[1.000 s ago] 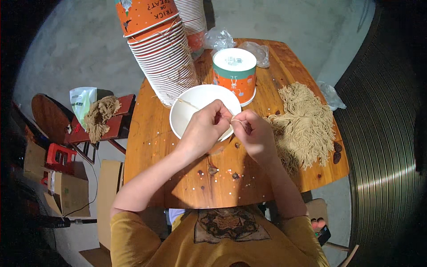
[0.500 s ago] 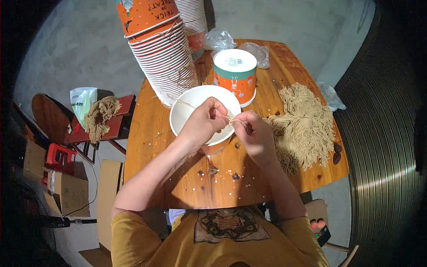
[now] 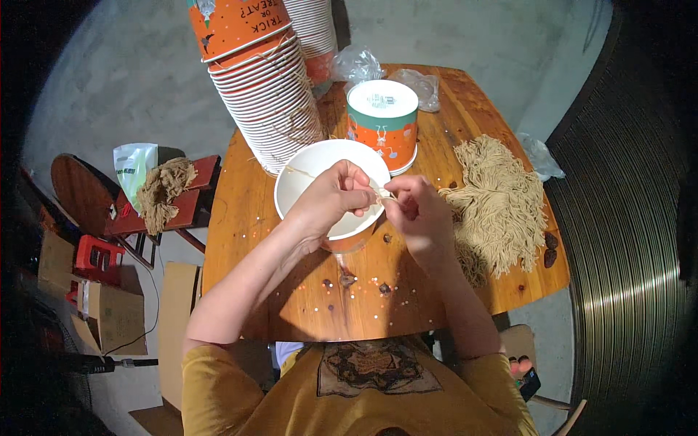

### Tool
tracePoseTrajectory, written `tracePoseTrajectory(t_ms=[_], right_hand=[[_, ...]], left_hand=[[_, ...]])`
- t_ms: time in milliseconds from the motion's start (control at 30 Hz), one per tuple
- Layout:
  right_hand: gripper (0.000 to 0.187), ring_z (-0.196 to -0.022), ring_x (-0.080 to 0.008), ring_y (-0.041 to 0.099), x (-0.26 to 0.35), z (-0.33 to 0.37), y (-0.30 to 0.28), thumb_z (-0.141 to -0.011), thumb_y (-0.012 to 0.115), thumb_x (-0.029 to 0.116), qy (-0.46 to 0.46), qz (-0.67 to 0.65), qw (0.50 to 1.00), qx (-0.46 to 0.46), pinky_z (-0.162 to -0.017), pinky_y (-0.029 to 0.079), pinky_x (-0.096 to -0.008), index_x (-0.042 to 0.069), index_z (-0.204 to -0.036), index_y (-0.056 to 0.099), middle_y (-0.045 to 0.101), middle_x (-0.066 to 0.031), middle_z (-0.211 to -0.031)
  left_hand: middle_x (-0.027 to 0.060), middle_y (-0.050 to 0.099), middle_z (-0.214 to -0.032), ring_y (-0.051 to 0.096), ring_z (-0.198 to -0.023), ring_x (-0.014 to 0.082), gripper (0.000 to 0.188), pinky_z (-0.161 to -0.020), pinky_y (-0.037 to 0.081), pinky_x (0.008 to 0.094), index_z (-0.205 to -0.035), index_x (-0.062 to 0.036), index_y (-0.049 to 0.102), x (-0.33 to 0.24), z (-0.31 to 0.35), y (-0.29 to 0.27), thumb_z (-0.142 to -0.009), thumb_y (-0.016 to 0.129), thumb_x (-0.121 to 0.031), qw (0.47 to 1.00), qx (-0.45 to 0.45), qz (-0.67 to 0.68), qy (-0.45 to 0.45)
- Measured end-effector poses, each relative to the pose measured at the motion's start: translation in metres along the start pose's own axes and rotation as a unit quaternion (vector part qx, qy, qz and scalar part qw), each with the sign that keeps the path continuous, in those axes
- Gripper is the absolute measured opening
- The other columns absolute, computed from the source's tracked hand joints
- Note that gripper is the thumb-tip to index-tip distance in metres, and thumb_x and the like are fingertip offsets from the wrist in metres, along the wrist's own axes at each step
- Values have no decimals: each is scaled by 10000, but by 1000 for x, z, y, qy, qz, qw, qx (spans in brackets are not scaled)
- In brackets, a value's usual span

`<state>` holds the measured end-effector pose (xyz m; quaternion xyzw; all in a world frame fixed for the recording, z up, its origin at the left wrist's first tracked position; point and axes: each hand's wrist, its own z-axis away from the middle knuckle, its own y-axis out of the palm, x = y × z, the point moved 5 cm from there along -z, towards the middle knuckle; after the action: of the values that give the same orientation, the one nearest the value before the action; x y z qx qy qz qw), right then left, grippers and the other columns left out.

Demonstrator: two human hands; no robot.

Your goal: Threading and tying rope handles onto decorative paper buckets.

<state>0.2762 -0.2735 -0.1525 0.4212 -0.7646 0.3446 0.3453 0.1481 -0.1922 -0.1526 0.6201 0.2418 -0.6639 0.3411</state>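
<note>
pinches a thin beige string point(image 3: 387, 195) in the closed fingers of left hand point(image 3: 329, 200) and right hand point(image 3: 422, 221), at the right side of an open, white-lined paper bucket point(image 3: 293, 190); apparently works a loop or knot, likely needing steady grip, even pull.

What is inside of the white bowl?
In the bowl, a beige string shows against its white inside; the left hand hides part of the interior, so anything there cannot be seen.
</note>
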Motion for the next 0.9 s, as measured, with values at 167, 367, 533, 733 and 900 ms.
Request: tracePoseTrajectory(t_ms=[167,367,533,733,900], right_hand=[[226,-572,-166,528,4,1,-4,-780,606,18,-141,157,977,5,-526,443,-302,107,-976,539,492,-48,-770],[204,-595,-195,563,4,0,-5,-791,614,31,-76,69,994,39,-527,452,-309,96,-969,539,551,-77,-769],[200,-622,-215,591,2,-2,-5,-810,599,44,-126,84,987,49,-548,465,-320,100,-995,545,589,-92,-810],[188,-657,-252,613,6,-4,-7,-814,607,80,-123,141,980,72,-558,486,-351,132,-982,539,574,-74,-779],[209,-654,-236,602,19,-3,-5,-777,629,46,-196,244,948,58,-529,475,-347,111,-952,536,560,-62,-775]], left_hand=[[36,554,-784,519,-657,89,225,-599,434,194,-929,-33,470,2,-2,1,-767,616,22,999,1,30,-20],[41,552,-779,520,-640,94,219,-590,435,197,-926,-29,474,0,-1,3,-757,601,27,999,-3,29,-18],[47,551,-772,524,-634,97,218,-585,436,199,-922,-24,474,-2,-1,5,-753,605,19,999,-1,28,-14],[45,550,-764,530,-643,102,229,-599,441,203,-933,-22,465,-1,-1,3,-752,595,29,999,0,33,-12],[45,552,-767,537,-648,109,237,-611,443,208,-946,-25,458,0,2,4,-758,589,32,1000,-3,22,-19]])
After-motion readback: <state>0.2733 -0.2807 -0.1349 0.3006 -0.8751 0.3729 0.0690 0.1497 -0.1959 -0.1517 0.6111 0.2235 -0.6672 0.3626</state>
